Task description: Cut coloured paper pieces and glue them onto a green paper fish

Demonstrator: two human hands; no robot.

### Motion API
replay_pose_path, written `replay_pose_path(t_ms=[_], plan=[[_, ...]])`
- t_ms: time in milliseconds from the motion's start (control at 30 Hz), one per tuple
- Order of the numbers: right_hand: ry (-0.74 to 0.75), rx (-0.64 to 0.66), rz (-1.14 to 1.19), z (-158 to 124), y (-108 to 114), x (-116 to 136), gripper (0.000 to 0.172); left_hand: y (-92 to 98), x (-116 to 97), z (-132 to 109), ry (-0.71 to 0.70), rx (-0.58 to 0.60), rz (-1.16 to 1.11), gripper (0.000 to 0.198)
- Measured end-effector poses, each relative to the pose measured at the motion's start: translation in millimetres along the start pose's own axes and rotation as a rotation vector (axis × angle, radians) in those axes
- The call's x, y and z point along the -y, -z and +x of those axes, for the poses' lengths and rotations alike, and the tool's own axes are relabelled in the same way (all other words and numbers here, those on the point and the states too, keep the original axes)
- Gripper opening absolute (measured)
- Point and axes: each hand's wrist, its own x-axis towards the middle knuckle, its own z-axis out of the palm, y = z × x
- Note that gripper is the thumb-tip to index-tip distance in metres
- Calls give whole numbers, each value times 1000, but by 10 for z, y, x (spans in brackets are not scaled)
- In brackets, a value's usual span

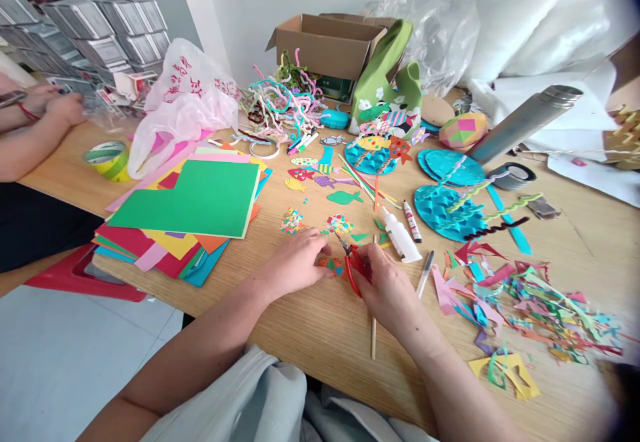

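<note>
An orange paper piece (336, 270), patched green and blue, touches the part-open left hand (300, 261), while the right hand (389, 283) has red-handled scissors (350, 273) in its grip.

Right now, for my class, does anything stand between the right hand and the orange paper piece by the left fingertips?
Yes: the red-handled tool held in the right hand comes between it and the orange paper piece. Nothing else visible does.

Craft workroom | coloured paper stack (210, 192) | pipe cleaners (300, 102) | glue bottle (400, 235)
</note>
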Motion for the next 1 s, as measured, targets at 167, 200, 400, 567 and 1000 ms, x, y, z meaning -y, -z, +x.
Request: replay_pose_path(t_ms=[167,200,400,567,1000], plan=[[1,-38,16,3,21,24,5,-4,-22,19,73,36,-124,28],[-5,-43,25,3,20,25,6,-12,-20,22,78,31,-157,28],[-33,-111,134,-2,32,37,6,-51,21,45,109,-24,-375,23],[-123,-321,304,10,102,84,18,-16,16,67,147,-43,-609,26],[-319,-114,875,57,76,151,46,-20,17,59,156,47,-942,38]])
